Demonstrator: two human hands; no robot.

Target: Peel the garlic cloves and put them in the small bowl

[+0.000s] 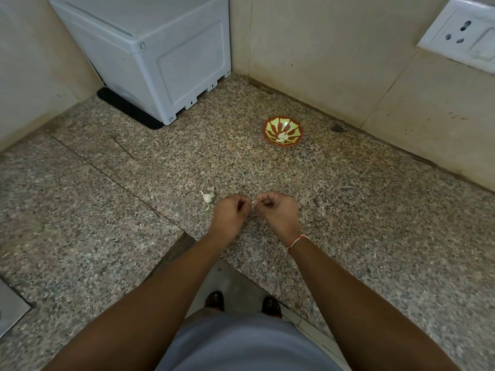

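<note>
My left hand [231, 213] and my right hand [278, 210] meet over the granite counter, fingers curled, pinching a small pale garlic clove [254, 203] between them; most of the clove is hidden by the fingers. A few loose garlic pieces with papery skin [208, 197] lie on the counter just left of my left hand. The small red bowl with a yellow-green pattern [270, 125] stands farther back to the right, with peeled cloves [283, 137] in its bottom.
A white boxy appliance [150, 52] stands on a black mat in the back left corner. Tiled walls close the back and the right side, with a white wall socket [463, 33] at the upper right. The counter edge runs near my body.
</note>
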